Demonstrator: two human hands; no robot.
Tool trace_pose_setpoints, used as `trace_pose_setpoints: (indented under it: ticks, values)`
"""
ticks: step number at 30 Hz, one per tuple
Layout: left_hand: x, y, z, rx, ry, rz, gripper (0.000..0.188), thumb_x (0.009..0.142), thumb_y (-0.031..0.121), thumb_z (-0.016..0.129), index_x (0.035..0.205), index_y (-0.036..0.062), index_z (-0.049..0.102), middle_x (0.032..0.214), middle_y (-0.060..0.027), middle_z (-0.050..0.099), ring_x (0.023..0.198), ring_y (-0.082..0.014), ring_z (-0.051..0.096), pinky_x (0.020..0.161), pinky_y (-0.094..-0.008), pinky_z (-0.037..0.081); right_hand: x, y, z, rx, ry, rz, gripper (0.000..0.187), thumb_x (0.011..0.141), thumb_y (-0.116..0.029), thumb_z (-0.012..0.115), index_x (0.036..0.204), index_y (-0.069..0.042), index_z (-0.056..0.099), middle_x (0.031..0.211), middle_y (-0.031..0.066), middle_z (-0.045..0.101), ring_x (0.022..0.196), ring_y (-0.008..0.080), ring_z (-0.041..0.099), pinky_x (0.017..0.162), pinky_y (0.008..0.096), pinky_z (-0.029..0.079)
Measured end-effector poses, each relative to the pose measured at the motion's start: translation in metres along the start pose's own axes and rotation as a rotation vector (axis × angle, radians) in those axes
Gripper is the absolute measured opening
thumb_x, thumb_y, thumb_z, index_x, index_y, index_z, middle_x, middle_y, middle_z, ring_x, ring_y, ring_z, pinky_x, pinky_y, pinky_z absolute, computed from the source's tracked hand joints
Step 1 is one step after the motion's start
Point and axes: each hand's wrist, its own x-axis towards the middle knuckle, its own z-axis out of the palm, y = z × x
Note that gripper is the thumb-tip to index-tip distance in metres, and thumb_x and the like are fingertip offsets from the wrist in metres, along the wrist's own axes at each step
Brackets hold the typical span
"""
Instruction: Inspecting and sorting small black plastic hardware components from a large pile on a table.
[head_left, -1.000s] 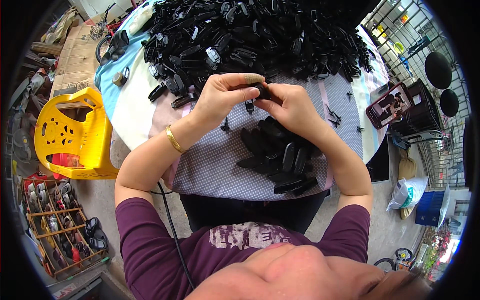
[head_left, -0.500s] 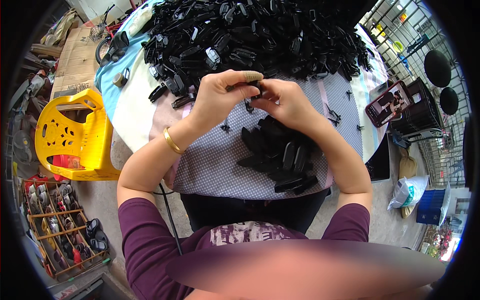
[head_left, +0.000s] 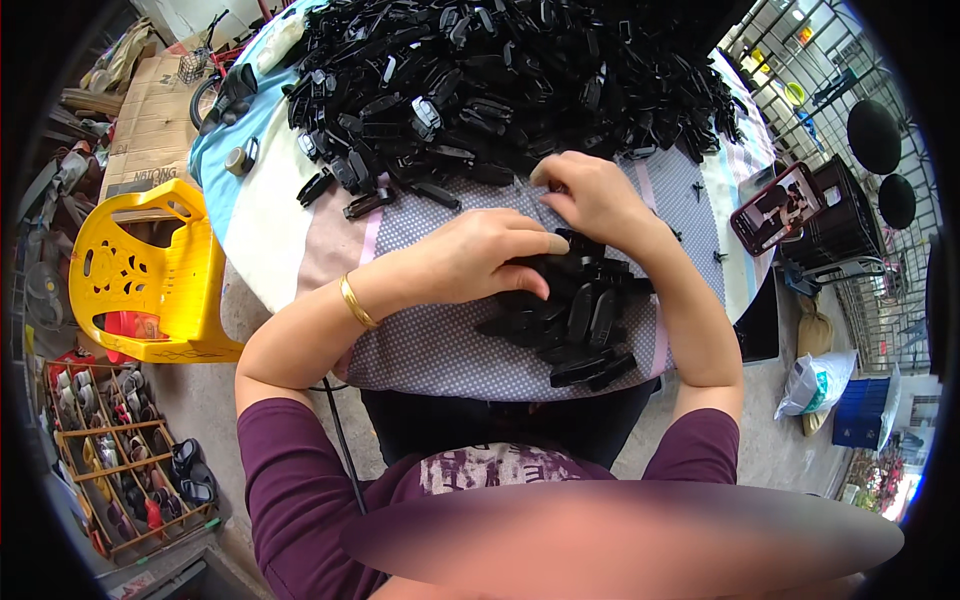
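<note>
The left hand [head_left: 475, 255] is over the small pile of black pieces [head_left: 590, 320] on the near part of the table [head_left: 420, 355], its thumb and fingers parted at a moderate gap. The right hand [head_left: 597, 203] is curled just beside the near edge of the large black heap [head_left: 500, 90]; its fingertips are turned away, so I cannot tell whether it holds anything. Among loose, dark pieces like these, pinching one at a time and working low over the cloth should serve best; a wide sweep could drag neighbours along. At the left, a wooden rack [head_left: 120, 463] holds assorted shoes. At the right stand a black crate [head_left: 845, 215] and a blue bin [head_left: 858, 418], their contents hard to make out.
</note>
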Motion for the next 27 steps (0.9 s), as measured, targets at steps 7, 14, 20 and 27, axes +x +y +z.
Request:
trace_pose_setpoints:
  ticks: [7, 14, 20, 27]
  values:
    - [0.008, -0.028, -0.009, 0.655, 0.198, -0.181, 0.031, 0.069, 0.012, 0.068, 0.099, 0.0041, 0.063, 0.113, -0.0095, 0.055, 0.099, -0.0262, 0.048, 0.086, -0.0357, 0.041, 0.001, 0.002, -0.010, 0.264, 0.127, 0.168, 0.035, 0.074, -0.003, 0.062, 0.108, -0.001, 0.054, 0.084, 0.0105, 0.065, 0.066, 0.0160, 0.061, 0.063, 0.0281, 0.048]
    - [0.016, -0.025, -0.004, 0.745, 0.328, -0.060, 0.030, 0.072, 0.004, 0.064, 0.102, 0.0026, 0.059, 0.112, -0.0112, 0.054, 0.111, -0.0296, 0.048, 0.091, -0.0364, 0.041, 0.001, -0.018, -0.005, 0.358, 0.160, 0.049, 0.029, 0.085, -0.012, 0.053, 0.110, 0.003, 0.056, 0.093, 0.0150, 0.063, 0.085, 0.0228, 0.061, 0.075, 0.0293, 0.048]
    - [0.017, -0.017, -0.001, -0.156, 0.374, -0.418, 0.022, 0.084, 0.002, 0.057, 0.106, -0.0020, 0.056, 0.088, -0.0094, 0.061, 0.075, -0.0148, 0.060, 0.066, -0.0242, 0.048, -0.007, -0.037, -0.012, 0.231, 0.358, -0.173, 0.031, 0.083, -0.011, 0.055, 0.110, 0.005, 0.057, 0.092, 0.0133, 0.060, 0.087, 0.0262, 0.059, 0.076, 0.0307, 0.048]
    - [0.006, -0.030, -0.018, -1.134, 0.412, -0.602, 0.031, 0.086, 0.004, 0.058, 0.116, -0.0025, 0.054, 0.098, -0.0039, 0.062, 0.084, -0.0095, 0.056, 0.077, -0.0220, 0.047, -0.003, -0.029, -0.002, 0.193, 0.397, -0.239, 0.032, 0.075, -0.001, 0.064, 0.106, 0.002, 0.061, 0.091, 0.0123, 0.061, 0.081, 0.0250, 0.061, 0.069, 0.0290, 0.050]
